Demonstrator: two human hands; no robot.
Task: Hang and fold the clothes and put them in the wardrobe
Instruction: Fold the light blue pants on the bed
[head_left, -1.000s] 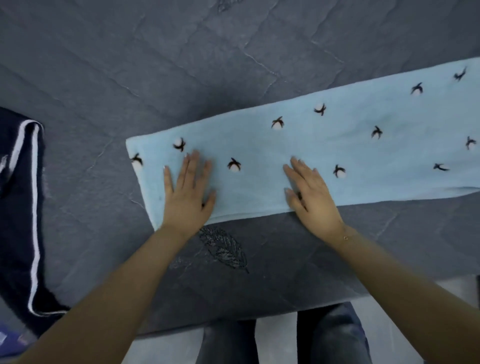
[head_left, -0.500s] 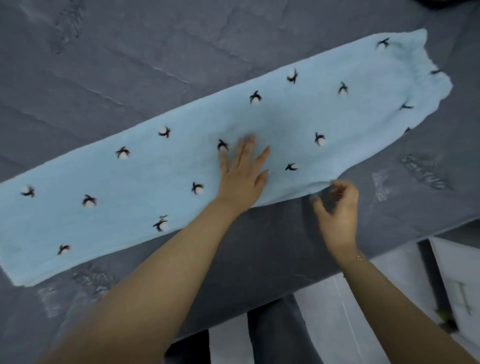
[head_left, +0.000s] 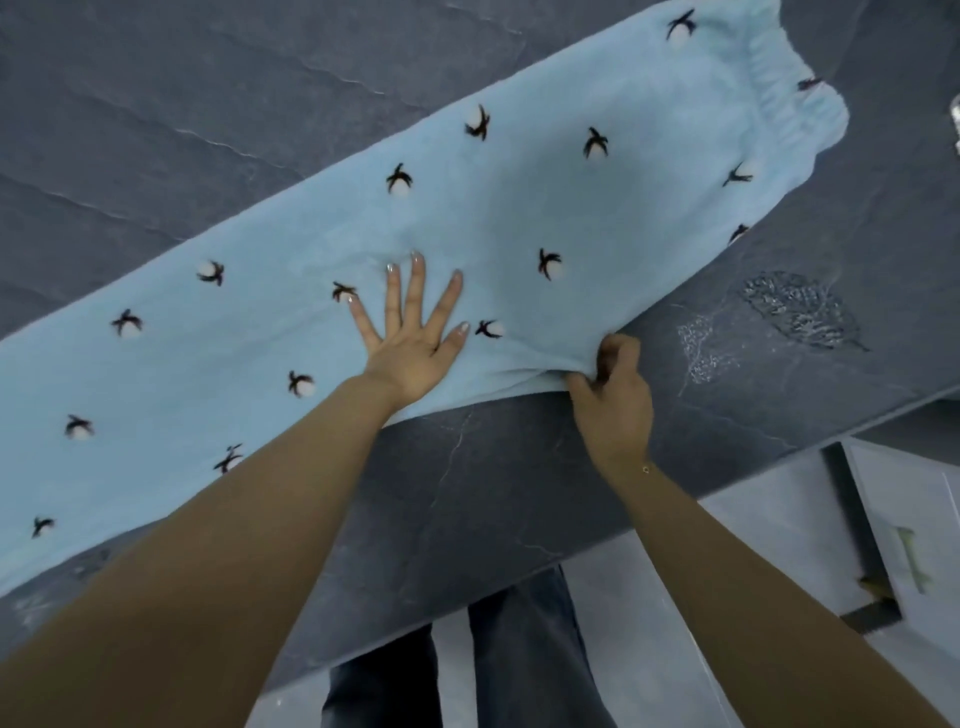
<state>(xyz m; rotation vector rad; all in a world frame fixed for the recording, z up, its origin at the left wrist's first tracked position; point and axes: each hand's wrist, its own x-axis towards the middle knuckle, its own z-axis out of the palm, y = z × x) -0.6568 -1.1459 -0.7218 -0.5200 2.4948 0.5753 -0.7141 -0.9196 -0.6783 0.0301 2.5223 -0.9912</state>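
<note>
The light blue trousers (head_left: 519, 208) lie folded lengthwise into one long band on the dark grey bedspread (head_left: 208, 104). Their long axis runs on a slant, from the lower left of the view up to the upper right. The gathered elastic waistband (head_left: 779, 88) is at the upper right end, pointing away from the person; the leg end runs off the left edge of the view, so the hems cannot be seen. The cloth is dotted with small white tufts, each with dark sprigs on it.

The left hand (head_left: 410, 332) lies flat on the middle of the trousers, palm down, fingers straight and spread apart, pressing the cloth to the bed. The right hand (head_left: 613, 395) is at the near edge of the trousers, just beside the left, with fingers and thumb curled and pinching that edge, which is bunched up a little where they grip it.

The bedspread has leaf shapes stitched into it (head_left: 800, 312) near the right hand. Beyond the bed's edge, at lower right, stands a pale cabinet (head_left: 914, 525). No label, brand or writing can be read on anything here.
</note>
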